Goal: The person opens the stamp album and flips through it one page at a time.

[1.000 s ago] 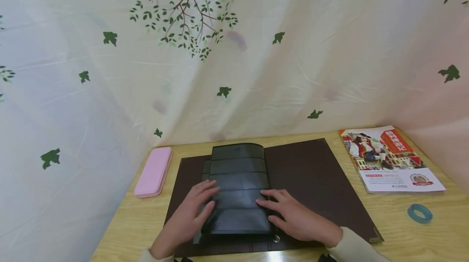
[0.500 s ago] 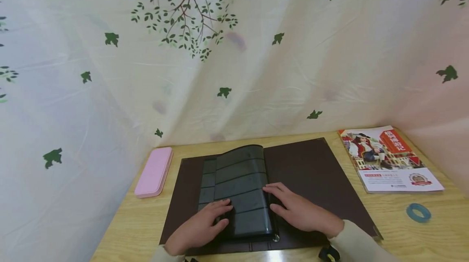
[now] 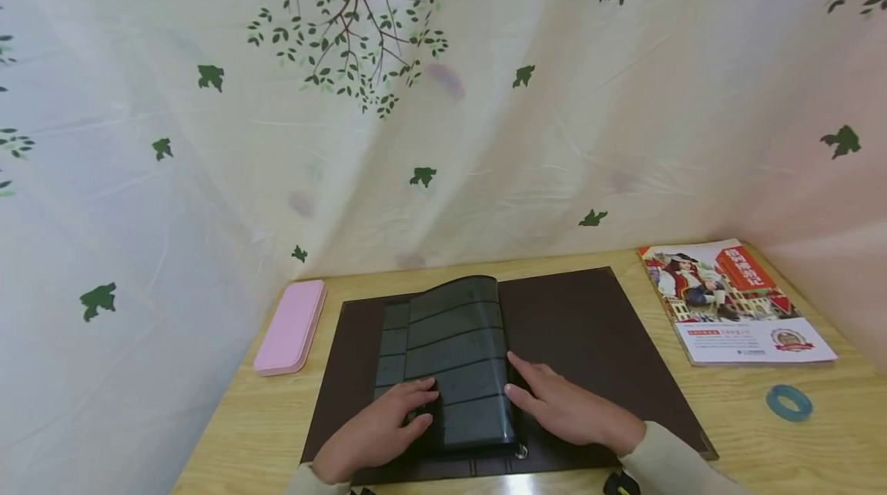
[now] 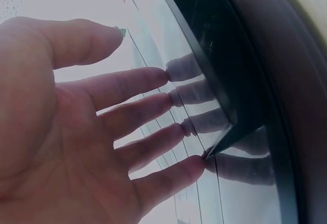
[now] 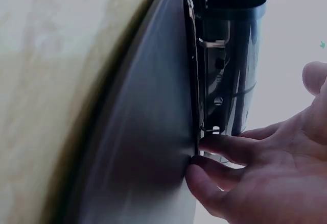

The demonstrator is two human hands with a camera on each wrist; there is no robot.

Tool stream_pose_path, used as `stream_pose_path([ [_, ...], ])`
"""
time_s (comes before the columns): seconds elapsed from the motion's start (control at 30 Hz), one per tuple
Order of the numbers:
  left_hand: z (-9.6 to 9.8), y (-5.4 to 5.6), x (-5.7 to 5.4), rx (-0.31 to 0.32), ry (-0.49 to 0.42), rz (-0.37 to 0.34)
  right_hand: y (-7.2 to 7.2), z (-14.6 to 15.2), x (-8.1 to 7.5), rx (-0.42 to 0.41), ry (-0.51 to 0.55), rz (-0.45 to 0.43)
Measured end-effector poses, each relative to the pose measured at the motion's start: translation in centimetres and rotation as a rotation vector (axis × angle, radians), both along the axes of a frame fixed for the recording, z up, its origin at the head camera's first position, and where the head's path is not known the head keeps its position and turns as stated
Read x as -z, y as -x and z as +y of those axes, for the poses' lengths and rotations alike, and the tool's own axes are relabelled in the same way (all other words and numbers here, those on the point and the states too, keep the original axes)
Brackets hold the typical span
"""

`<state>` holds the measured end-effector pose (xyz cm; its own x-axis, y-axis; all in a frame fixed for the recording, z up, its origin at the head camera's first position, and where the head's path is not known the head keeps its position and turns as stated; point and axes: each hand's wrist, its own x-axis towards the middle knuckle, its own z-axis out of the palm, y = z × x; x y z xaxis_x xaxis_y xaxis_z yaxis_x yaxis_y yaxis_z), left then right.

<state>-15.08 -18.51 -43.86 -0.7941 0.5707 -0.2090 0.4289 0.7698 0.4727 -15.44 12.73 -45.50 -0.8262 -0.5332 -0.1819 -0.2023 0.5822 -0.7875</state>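
A ring-binder album with a dark brown cover (image 3: 575,326) lies open on the table. Its black, glossy pocket pages (image 3: 450,341) arch up near the rings and slope down to the left. My left hand (image 3: 381,426) rests on the left part of these pages with its fingers extended; in the left wrist view the fingertips (image 4: 176,99) touch the shiny surface. My right hand (image 3: 575,410) is at the curved, bound side of the pages. In the right wrist view, its fingers (image 5: 230,150) reach in low beside the metal rings (image 5: 212,44), thumb apart.
A pink case (image 3: 291,327) lies left of the album. To the right are a book with an illustrated cover (image 3: 734,302) and a blue tape ring (image 3: 788,403). Behind the wooden table (image 3: 229,433) hangs a pale curtain (image 3: 485,210) with leaf prints.
The raised pages have gone over to the left and lie lower, showing a strip of pages beneath. My left hand has come down onto them; my right hand has slid slightly right, toward the bound side.
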Motion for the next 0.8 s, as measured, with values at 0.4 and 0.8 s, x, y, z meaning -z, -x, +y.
stream_pose_path([
  [0.4, -0.9, -0.7, -0.6, -0.062, 0.01, 0.009, -0.7, -0.6, -0.7, -0.057, 0.029, 0.043],
  [0.8, -2.0, -1.5, -0.6, -0.062, 0.072, -0.011, -0.4, -0.8, -1.1, -0.048, -0.029, 0.058],
])
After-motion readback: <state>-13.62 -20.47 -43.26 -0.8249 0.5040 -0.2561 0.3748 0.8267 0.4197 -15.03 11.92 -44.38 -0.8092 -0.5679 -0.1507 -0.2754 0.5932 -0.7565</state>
